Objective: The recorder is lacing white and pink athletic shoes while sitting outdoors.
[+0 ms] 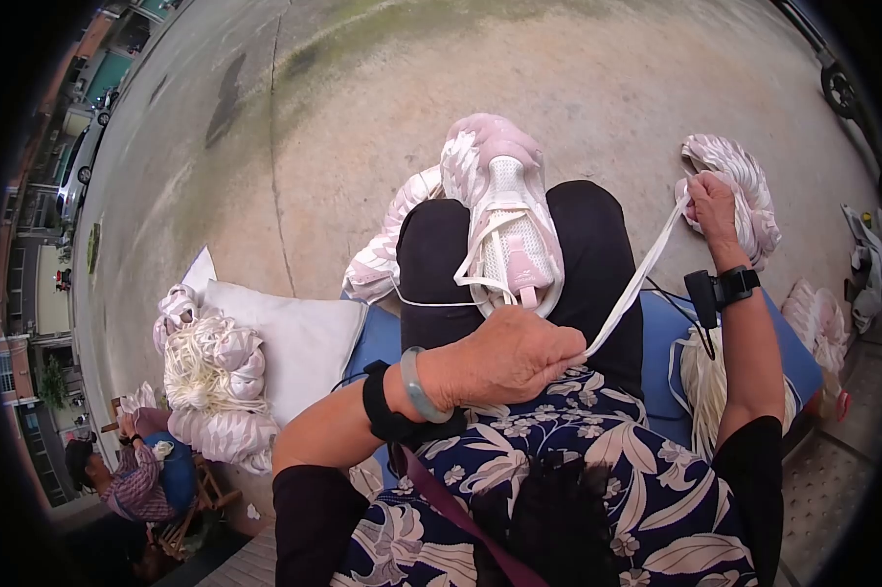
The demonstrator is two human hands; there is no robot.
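Note:
A pale pink and white sneaker (504, 215) rests between my knees, toe pointing away from me and its opening toward me. A white shoelace (641, 274) runs taut from my left hand up to my right. My left hand (519, 357) is closed on the lace in front of the shoe's opening. Out to the right, my right hand (712, 207) pinches the other stretch of lace, raised in front of a pile of shoes. More lace crosses the sneaker's tongue loosely, and a strand hangs over my left knee.
Several similar shoes (387, 249) lie beyond my left knee, with another bunch (744, 186) at the right. A bundle of white laces (710, 391) lies by my right hip. Left are a white cushion (284, 328) and heaped shoes with laces (214, 362). A person (147, 479) sits farther left.

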